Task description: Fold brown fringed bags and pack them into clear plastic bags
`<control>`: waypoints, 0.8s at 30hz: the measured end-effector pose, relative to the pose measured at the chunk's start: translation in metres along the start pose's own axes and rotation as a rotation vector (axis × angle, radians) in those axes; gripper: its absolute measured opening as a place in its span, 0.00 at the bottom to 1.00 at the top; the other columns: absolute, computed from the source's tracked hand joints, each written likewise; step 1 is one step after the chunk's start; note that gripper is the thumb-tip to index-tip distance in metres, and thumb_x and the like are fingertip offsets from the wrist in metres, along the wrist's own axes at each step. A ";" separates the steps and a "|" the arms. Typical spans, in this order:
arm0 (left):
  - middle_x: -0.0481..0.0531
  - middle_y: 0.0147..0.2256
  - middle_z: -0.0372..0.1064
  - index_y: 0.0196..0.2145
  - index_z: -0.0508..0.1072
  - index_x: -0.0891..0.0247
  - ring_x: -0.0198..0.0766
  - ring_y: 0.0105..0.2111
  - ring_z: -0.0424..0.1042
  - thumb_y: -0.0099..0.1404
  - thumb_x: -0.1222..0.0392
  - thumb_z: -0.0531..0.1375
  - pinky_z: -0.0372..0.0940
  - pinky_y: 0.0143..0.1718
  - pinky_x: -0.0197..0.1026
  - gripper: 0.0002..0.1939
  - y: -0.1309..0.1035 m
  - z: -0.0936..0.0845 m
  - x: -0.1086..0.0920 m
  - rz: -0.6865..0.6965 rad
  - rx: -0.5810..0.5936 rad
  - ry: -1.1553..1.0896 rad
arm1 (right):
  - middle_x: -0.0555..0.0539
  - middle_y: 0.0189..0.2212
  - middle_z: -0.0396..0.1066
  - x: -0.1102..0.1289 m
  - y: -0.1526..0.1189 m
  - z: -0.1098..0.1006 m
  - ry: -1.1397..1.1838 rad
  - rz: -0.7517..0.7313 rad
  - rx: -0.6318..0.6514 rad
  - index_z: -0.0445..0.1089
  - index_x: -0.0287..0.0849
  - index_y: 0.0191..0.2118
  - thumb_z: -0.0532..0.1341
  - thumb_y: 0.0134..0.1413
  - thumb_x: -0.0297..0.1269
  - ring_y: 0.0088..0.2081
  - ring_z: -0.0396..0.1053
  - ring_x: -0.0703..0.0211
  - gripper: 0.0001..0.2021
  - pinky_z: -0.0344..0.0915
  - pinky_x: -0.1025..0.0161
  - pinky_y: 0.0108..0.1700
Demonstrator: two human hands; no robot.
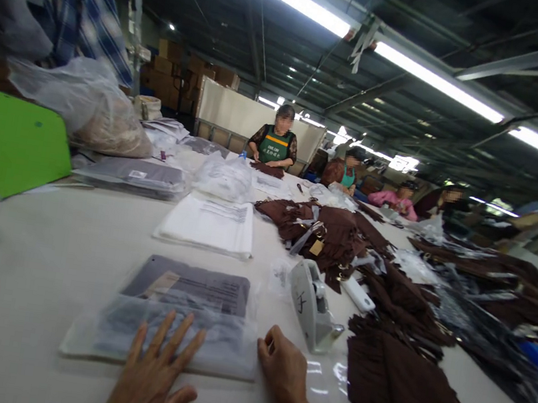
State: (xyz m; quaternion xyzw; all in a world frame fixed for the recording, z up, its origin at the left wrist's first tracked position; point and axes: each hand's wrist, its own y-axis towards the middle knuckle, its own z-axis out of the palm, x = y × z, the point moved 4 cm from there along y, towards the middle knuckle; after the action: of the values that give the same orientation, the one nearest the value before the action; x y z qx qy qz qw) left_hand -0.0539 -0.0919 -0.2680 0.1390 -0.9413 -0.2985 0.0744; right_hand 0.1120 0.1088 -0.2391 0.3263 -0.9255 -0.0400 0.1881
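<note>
A flat grey item in a clear plastic bag (229, 296) lies on the table in front of me, with printed text and a tan tag showing through. My left hand (155, 373) rests on the bag's near part, fingers spread and pressed flat. Just right of the bag's edge, my right hand (285, 369) is closed, fingers curled; what it holds, if anything, is hidden. Beyond that hand stands a pale tape dispenser (311, 305). Clear plastic (325, 385) lies on the table to its right.
White printed bags (208, 223) are stacked ahead. Brown fringed pieces (392, 388) cover the right side. A green panel (4, 148) stands at left beside a filled plastic bag (105, 110). A person in a green apron (274, 148) works across the table; others sit farther right.
</note>
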 end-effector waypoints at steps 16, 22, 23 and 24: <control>0.57 0.61 0.62 0.61 0.64 0.48 0.63 0.64 0.49 0.56 0.56 0.60 0.35 0.61 0.72 0.34 -0.001 0.007 0.006 0.034 -0.110 -0.058 | 0.47 0.20 0.71 -0.134 0.074 -0.089 0.715 0.367 -0.002 0.75 0.36 0.23 0.63 0.37 0.56 0.23 0.65 0.59 0.22 0.59 0.64 0.27; 0.57 0.62 0.60 0.61 0.64 0.48 0.64 0.64 0.48 0.58 0.56 0.59 0.34 0.61 0.73 0.32 -0.002 0.008 0.006 0.033 -0.084 -0.044 | 0.49 0.19 0.70 -0.129 0.071 -0.088 0.891 0.388 -0.127 0.72 0.37 0.22 0.66 0.34 0.52 0.25 0.65 0.60 0.19 0.60 0.64 0.30; 0.57 0.61 0.61 0.60 0.64 0.48 0.64 0.64 0.48 0.58 0.56 0.59 0.34 0.61 0.73 0.31 -0.002 0.008 0.006 0.034 -0.085 -0.042 | 0.50 0.19 0.70 -0.129 0.067 -0.092 0.910 0.387 -0.164 0.72 0.38 0.21 0.66 0.35 0.51 0.25 0.65 0.60 0.18 0.60 0.64 0.31; 0.56 0.61 0.61 0.60 0.64 0.48 0.63 0.64 0.47 0.58 0.55 0.59 0.34 0.61 0.73 0.31 -0.002 0.008 0.006 0.036 -0.084 -0.041 | 0.51 0.20 0.69 -0.129 0.061 -0.096 0.926 0.385 -0.201 0.71 0.38 0.22 0.66 0.36 0.51 0.26 0.65 0.61 0.18 0.60 0.64 0.32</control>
State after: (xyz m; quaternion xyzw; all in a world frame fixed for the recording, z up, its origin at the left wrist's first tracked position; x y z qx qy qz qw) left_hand -0.0613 -0.0908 -0.2750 0.1125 -0.9317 -0.3390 0.0663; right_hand 0.2043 0.2412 -0.1801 0.1139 -0.7799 0.0555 0.6129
